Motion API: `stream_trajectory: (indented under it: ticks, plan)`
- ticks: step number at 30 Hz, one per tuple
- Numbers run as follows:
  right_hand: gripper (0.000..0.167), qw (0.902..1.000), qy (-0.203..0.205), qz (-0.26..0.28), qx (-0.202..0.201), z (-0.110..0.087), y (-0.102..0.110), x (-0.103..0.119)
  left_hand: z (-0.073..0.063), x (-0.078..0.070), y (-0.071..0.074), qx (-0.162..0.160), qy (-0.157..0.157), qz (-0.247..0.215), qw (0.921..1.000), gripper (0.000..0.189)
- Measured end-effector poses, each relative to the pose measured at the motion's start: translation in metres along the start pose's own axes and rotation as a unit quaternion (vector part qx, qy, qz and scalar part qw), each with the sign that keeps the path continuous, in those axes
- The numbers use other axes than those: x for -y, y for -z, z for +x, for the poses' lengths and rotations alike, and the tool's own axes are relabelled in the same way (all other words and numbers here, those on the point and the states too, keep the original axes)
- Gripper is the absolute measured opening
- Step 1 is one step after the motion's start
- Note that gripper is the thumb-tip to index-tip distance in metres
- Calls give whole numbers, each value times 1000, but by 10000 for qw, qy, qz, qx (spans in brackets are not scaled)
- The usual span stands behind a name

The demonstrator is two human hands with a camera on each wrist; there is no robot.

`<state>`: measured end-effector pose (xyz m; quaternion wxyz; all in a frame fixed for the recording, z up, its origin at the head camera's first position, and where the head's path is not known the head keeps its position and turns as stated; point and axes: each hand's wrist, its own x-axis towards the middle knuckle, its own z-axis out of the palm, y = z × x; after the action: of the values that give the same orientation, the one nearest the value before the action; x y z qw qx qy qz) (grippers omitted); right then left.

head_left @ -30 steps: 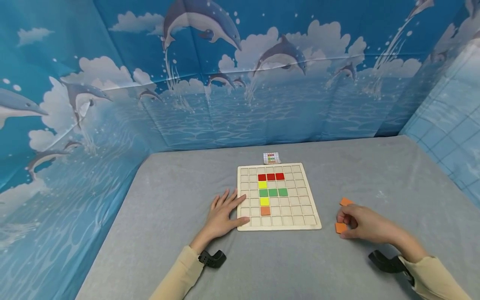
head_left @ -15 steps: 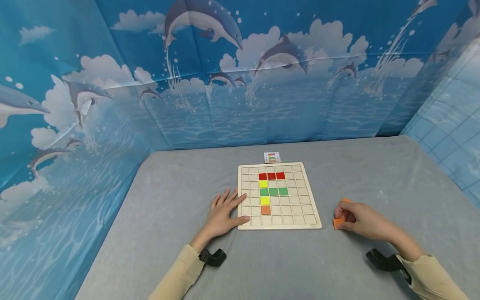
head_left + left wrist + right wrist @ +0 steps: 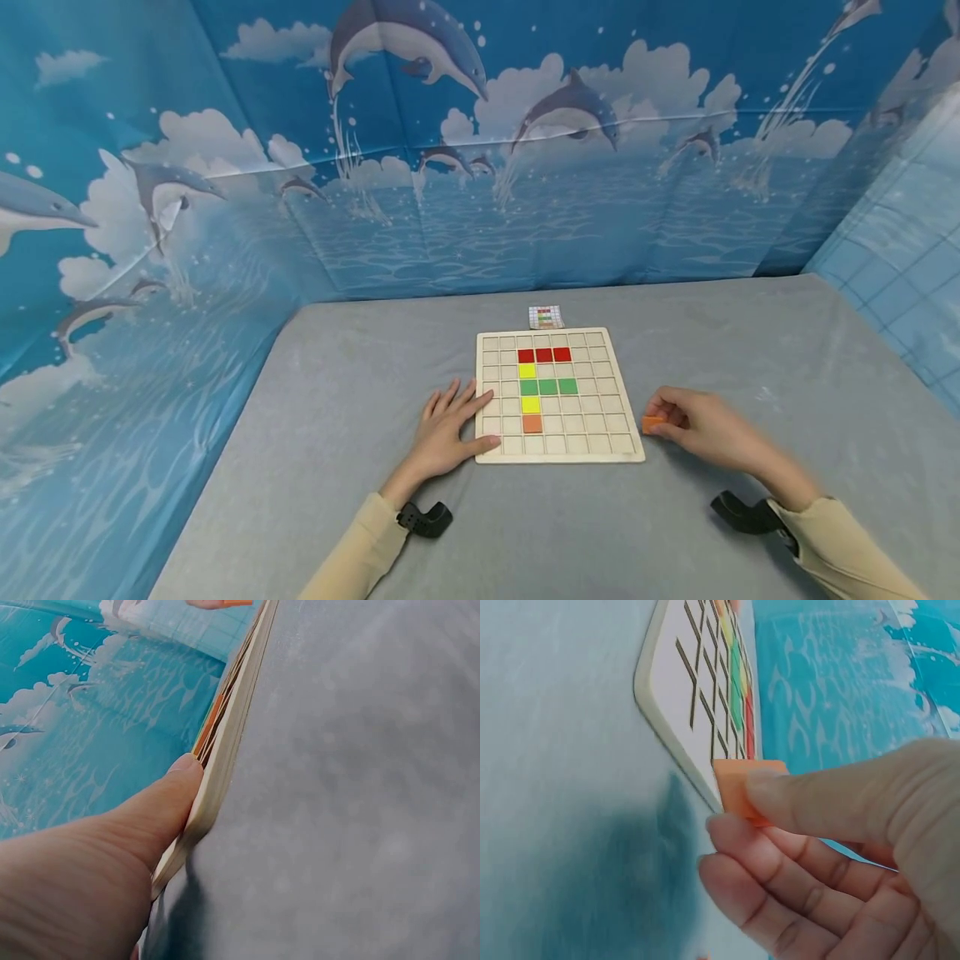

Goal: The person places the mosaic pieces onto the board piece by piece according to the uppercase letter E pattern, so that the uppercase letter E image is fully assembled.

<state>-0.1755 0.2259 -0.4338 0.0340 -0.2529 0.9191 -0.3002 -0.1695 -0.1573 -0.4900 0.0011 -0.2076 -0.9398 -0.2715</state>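
Note:
A light wooden grid board (image 3: 592,446) lies on the grey table. It bears a row of red tiles (image 3: 543,356), a row of green tiles (image 3: 548,387), yellow tiles (image 3: 531,405) and one orange tile (image 3: 532,424). My left hand (image 3: 442,429) rests at the board's left edge, fingers spread; in the left wrist view the thumb (image 3: 161,802) touches its rim. Just off the board's right edge, my right hand (image 3: 701,421) pinches an orange tile (image 3: 739,784) between thumb and fingers. Whether a second tile is under it, I cannot tell.
A small card (image 3: 545,317) with a coloured grid pattern lies behind the board's far edge. A dolphin-print curtain (image 3: 450,225) hangs along the back and left of the grey table (image 3: 360,358). Both wrists wear black straps.
My right hand has picked up an orange tile from the table and moved left towards the board. The second loose orange tile is no longer visible in the head view. The left hand stays put.

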Motion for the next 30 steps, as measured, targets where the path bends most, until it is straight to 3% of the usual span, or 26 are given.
stream_trajectory:
  ticks: [19, 30]
  plan:
    - [16, 9967, 500, 618, 145, 44, -37, 31, 2, 1, 1, 69, 22, 72, 9999, 71]
    - [15, 9929, 727, 924, 191, 55, -52, 40, 1, 2, 2, 37, -35, 74, 10000, 70]
